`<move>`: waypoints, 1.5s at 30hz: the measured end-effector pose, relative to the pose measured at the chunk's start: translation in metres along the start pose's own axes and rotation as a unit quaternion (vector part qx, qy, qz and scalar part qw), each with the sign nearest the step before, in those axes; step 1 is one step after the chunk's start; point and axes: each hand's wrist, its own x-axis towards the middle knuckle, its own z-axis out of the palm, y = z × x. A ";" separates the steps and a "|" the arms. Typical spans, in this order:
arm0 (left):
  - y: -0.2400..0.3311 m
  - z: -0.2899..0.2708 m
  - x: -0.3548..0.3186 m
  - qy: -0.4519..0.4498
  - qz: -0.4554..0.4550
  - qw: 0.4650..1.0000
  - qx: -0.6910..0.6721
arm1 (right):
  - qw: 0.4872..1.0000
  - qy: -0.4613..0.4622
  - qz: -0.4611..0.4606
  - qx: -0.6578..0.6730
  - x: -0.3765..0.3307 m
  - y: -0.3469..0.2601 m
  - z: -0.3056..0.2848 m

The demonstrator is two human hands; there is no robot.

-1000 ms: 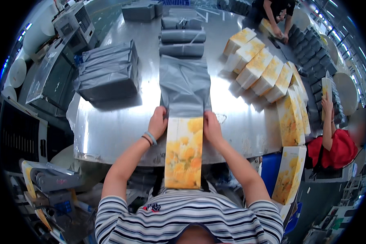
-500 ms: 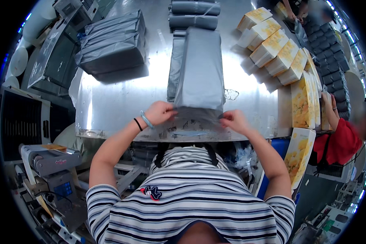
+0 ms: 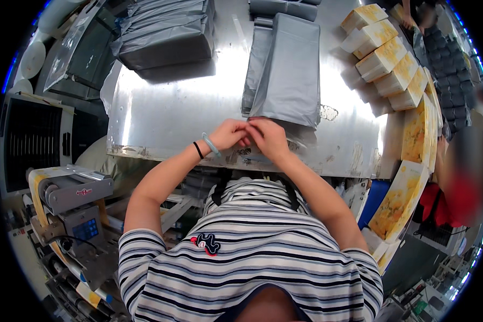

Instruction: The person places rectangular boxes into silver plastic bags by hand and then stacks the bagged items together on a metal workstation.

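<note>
Your left hand (image 3: 228, 134) and right hand (image 3: 268, 137) meet, fingers pinched together on the near end of a flat grey bag (image 3: 288, 75) lying lengthwise on the steel table (image 3: 166, 112). Yellow boxes (image 3: 383, 56) line the right; stacked grey bags (image 3: 163, 32) sit far left.

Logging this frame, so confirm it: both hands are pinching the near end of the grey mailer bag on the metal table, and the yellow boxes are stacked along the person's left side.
One thing is wrong. The yellow boxes are stacked along the person's right side, not the left, as the head view shows. The rest holds: the left hand and right hand meet at the near end of the grey mailer bag on the metal table.
</note>
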 end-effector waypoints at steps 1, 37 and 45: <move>0.006 -0.001 0.001 -0.013 -0.012 1.000 0.008 | 0.998 -0.015 0.055 0.029 0.000 0.006 0.002; 0.021 -0.023 0.047 0.367 0.207 0.827 0.373 | 0.912 0.205 -0.067 -0.350 -0.105 0.007 -0.145; 0.049 -0.007 0.069 0.372 0.310 0.808 0.337 | 0.745 0.143 0.344 -0.553 -0.271 0.018 -0.164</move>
